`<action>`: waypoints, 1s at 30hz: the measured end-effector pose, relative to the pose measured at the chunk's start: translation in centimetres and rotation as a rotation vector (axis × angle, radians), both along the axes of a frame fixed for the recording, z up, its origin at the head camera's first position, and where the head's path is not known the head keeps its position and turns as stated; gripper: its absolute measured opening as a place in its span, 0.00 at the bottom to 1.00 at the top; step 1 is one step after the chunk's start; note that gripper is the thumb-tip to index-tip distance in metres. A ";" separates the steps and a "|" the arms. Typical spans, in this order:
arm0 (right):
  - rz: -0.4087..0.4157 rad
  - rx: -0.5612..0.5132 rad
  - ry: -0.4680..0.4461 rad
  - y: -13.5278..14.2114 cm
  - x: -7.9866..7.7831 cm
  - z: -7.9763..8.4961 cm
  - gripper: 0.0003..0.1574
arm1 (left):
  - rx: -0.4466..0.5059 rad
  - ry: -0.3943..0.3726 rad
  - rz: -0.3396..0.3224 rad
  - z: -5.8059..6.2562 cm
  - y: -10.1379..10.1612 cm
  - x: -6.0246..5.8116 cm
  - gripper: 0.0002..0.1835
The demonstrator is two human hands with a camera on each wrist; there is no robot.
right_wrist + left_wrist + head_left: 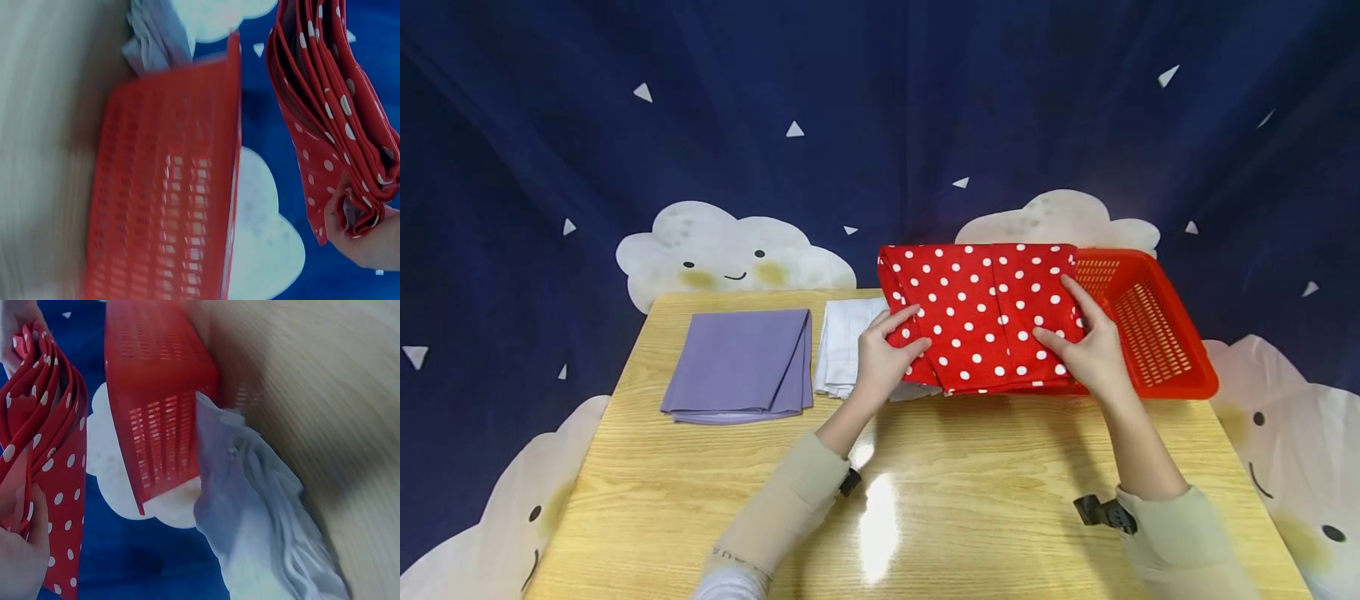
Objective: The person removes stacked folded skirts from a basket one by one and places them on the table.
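A folded red cloth with white polka dots (977,321) is held up between both hands, in front of the basket. At its left side my left hand (883,350) grips the edge, the thumb on the near face. My right hand (1086,346) holds the opposite side, thumb and forefinger on the dotted face. Both wrist views show many stacked layers in the cloth, seen edge-on in the right wrist view (340,119). Behind and to the right stands a red plastic basket (1187,333) with slotted walls; the cloth hides much of it.
On the table's left lies a folded purple cloth (737,362). Beside it is a folded white cloth (842,346), partly covered by my left hand and the dotted cloth. The wooden table (985,500) ends at a dark blue curtain (880,108) with clouds.
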State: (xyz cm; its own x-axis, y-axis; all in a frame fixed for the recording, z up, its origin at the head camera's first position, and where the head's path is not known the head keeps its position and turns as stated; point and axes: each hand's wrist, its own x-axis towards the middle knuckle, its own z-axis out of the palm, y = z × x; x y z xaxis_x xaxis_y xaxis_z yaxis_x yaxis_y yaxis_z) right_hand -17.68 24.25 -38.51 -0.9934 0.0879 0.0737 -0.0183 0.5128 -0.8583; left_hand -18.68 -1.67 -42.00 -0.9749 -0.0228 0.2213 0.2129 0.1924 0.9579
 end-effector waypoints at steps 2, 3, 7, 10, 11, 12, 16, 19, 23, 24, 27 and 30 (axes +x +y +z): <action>0.003 -0.020 0.007 -0.8 0.4 -0.3 0.49 | -0.015 0.009 0.013 -0.2 -0.8 0.5 0.23; 0.007 -0.028 0.014 -1.2 0.6 -0.5 0.49 | -0.026 0.008 0.022 -0.3 -1.2 0.8 0.23; 0.030 -0.096 0.026 -2.7 1.5 -1.3 0.49 | -0.065 0.027 0.056 -1.3 -3.0 1.7 0.23; 0.048 -0.142 0.022 -3.8 2.3 -1.9 0.50 | -0.081 0.030 0.066 -1.7 -4.3 2.6 0.24; 0.053 -0.151 0.024 -4.2 2.6 -2.1 0.50 | -0.083 0.026 0.069 -1.8 -4.8 3.0 0.24; 0.059 -0.160 0.024 -4.6 2.8 -2.3 0.50 | -0.085 0.023 0.070 -1.9 -5.2 3.4 0.24; 0.090 -0.208 0.023 -6.0 3.9 -2.8 0.51 | -0.098 0.003 0.088 -0.8 -6.5 5.5 0.23; 0.105 -0.249 0.002 -6.9 4.6 -3.2 0.51 | -0.107 -0.017 0.103 0.2 -7.3 7.0 0.23; 0.111 -0.276 -0.033 -8.1 5.6 -3.8 0.51 | -0.101 -0.029 0.109 -0.1 -8.3 8.4 0.23; 0.113 -0.277 -0.038 -8.3 5.9 -4.0 0.50 | -0.095 -0.031 0.111 -0.2 -8.5 8.7 0.23; 0.129 -0.283 -0.046 -9.0 6.7 -4.5 0.50 | -0.082 -0.050 0.124 -0.7 -9.3 9.7 0.23; 0.145 -0.296 -0.038 -9.7 7.5 -5.2 0.49 | -0.071 -0.078 0.140 -1.3 -9.9 10.6 0.23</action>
State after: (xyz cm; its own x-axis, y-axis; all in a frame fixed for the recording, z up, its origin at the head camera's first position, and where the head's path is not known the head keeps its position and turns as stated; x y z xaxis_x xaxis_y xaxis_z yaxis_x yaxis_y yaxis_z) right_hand -10.18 14.57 -43.66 -0.9987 -0.0423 0.0283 -0.0375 0.2358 -0.9711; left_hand -8.07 -11.60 -43.27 -0.9776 -0.1464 0.1514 0.1054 0.2825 0.9535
